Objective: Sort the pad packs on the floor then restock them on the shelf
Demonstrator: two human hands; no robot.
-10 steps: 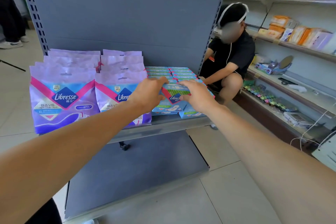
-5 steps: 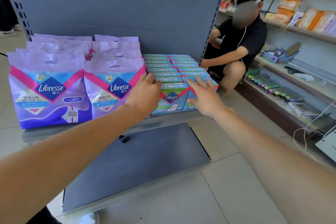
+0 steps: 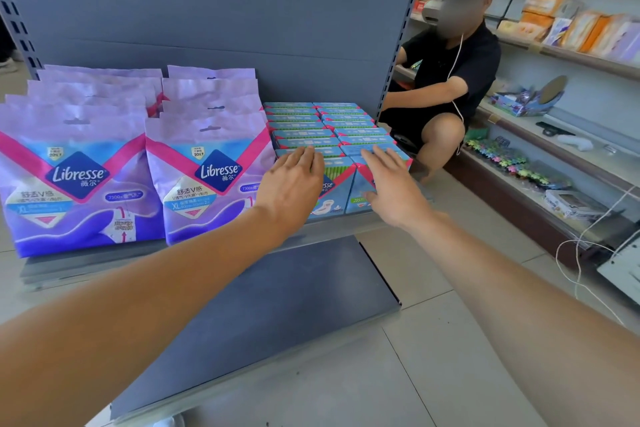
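My left hand [image 3: 292, 184] lies palm-down against the front of the left row of small blue cardboard pad boxes [image 3: 313, 135], its fingers [image 3: 304, 158] extended, held loosely side by side and resting on the top edge of the foremost box. My right hand [image 3: 389, 185] lies in the same manner on the right row, its fingers [image 3: 379, 158] slightly spread over the top of the foremost box and its thumb against the box face. Neither hand grips anything. The boxes stand in two rows running from the front edge of the grey metal shelf [image 3: 104, 258] back to its grey rear panel [image 3: 225, 10], at the right end of the shelf. To their left, large purple plastic Libresse pad bags [image 3: 79, 180] stand upright in two further rows, reaching from the front edge to near the rear panel and filling the left end and middle of the shelf; the right bag row stands just beside the left box row. A lower grey shelf plate [image 3: 263, 315] projects below, over the tiled floor [image 3: 450, 374]. A person in a black shirt [image 3: 450, 69] crouches beyond the shelf's right end, beside wall shelving with assorted goods [image 3: 571, 28].
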